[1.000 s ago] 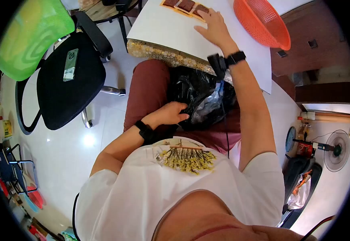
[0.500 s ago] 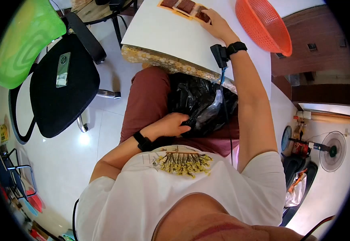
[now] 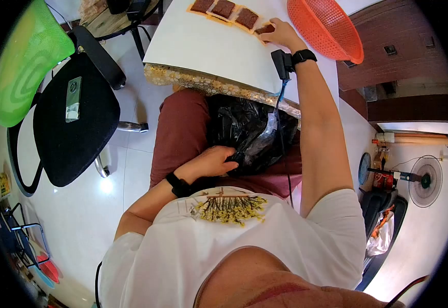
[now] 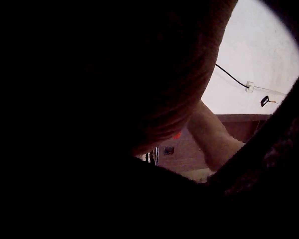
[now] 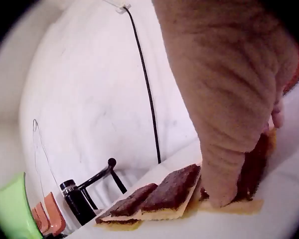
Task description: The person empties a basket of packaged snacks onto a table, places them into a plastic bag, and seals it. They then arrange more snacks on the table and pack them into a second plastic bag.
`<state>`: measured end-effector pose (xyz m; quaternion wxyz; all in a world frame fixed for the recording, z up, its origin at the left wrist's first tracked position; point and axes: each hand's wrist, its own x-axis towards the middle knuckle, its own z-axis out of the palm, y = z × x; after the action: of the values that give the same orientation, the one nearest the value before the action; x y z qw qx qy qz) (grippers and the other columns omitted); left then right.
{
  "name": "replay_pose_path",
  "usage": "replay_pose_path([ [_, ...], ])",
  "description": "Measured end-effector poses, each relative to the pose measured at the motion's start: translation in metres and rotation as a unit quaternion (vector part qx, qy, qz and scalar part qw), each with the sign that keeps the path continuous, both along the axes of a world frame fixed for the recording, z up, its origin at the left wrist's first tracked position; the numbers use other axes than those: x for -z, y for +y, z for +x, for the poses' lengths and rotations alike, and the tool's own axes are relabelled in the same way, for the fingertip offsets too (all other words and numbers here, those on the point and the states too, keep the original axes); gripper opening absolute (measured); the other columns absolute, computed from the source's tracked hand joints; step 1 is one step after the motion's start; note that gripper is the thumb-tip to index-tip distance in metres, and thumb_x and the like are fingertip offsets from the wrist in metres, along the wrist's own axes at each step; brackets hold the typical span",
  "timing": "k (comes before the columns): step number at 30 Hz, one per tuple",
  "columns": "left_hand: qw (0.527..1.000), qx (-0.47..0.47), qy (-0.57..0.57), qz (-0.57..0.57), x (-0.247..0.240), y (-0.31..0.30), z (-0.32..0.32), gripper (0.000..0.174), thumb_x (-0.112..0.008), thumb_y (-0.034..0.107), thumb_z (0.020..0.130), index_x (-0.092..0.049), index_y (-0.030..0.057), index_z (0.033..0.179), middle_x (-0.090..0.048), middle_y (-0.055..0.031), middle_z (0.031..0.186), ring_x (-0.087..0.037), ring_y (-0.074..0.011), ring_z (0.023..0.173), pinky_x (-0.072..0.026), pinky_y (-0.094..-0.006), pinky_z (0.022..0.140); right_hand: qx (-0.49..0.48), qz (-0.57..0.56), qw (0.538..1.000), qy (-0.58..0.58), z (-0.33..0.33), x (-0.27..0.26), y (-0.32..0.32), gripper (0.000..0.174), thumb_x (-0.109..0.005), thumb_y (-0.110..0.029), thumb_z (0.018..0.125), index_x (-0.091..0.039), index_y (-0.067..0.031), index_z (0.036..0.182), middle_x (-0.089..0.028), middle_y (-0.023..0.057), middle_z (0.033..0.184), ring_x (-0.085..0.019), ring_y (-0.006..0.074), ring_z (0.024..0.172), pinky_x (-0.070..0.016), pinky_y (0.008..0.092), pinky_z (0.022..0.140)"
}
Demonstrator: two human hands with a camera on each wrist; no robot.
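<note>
Several dark brown squares, each on a pale tan backing, lie in a row on the white table [image 3: 198, 46] in the head view. My right hand [image 3: 284, 37] reaches to the right end of this row and grips the last brown square [image 3: 266, 29] with thumb and fingers at opposite edges. In the right wrist view the thumb presses down by that brown square [image 5: 253, 172], beside its neighbour [image 5: 172, 189]. On the lap, my left hand [image 3: 208, 161] rests against a crumpled black plastic bag [image 3: 234, 123], thumb apart from the fingers. The left wrist view is mostly dark.
An orange perforated basket [image 3: 326, 31] stands at the table's right. Left of the legs is a black chair seat [image 3: 90, 138] with a phone [image 3: 73, 98] on it. A black cable [image 3: 282, 128] hangs from the right wrist camera. A fan [image 3: 425, 180] stands at right.
The right hand has come down from spread fingers over the row to a grip at its right end, where another brown square now shows. The left hand stays by the bag.
</note>
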<state>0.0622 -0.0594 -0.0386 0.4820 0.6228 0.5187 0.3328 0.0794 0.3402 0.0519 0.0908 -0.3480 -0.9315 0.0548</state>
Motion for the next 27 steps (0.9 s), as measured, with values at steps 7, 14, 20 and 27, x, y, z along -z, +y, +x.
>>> replay_pose_path([
  [7,1.000,0.006,-0.011,0.010,0.004,0.000,-0.001,0.026,-0.062,0.022,0.082,-0.056,-0.0029,0.086,-0.060,-0.0223,0.079,-0.059,-0.0387,0.074,-0.0466,-0.0426,0.065,0.041,0.038,0.998,-0.024,0.011,-0.033,-0.012,0.065,-0.072,-0.043,0.058,-0.060,0.0008,0.104,-0.065,0.0233,0.096,-0.063,0.0359,0.090,-0.0498,0.0402,0.079],
  [14,0.998,-0.015,0.004,0.055,0.017,-0.001,0.006,0.027,-0.062,0.023,0.082,-0.058,-0.0031,0.088,-0.061,-0.0222,0.082,-0.059,-0.0392,0.076,-0.0471,-0.0438,0.066,-0.125,0.109,0.982,0.096,-0.079,-0.068,-0.058,0.063,-0.071,-0.038,0.063,-0.057,-0.0051,0.116,-0.061,0.0233,0.101,-0.060,0.0363,0.095,-0.0483,0.0414,0.084],
  [20,1.000,0.001,-0.005,0.002,-0.001,-0.002,-0.001,0.028,-0.062,0.024,0.082,-0.058,-0.0031,0.088,-0.060,-0.0230,0.084,-0.058,-0.0405,0.081,-0.0462,-0.0445,0.069,-0.173,0.097,0.975,0.101,-0.153,-0.040,-0.070,0.060,-0.069,-0.036,0.066,-0.057,-0.0089,0.118,-0.059,0.0211,0.100,-0.057,0.0373,0.098,-0.0475,0.0429,0.086],
  [27,0.999,0.009,-0.039,0.002,0.002,-0.001,-0.002,0.026,-0.062,0.023,0.083,-0.059,-0.0024,0.088,-0.060,-0.0231,0.085,-0.058,-0.0411,0.082,-0.0458,-0.0453,0.070,-0.171,0.011,0.985,-0.013,-0.180,-0.013,-0.044,0.055,-0.067,-0.038,0.070,-0.060,-0.0114,0.117,-0.057,0.0193,0.110,-0.055,0.0364,0.103,-0.0466,0.0424,0.088],
])
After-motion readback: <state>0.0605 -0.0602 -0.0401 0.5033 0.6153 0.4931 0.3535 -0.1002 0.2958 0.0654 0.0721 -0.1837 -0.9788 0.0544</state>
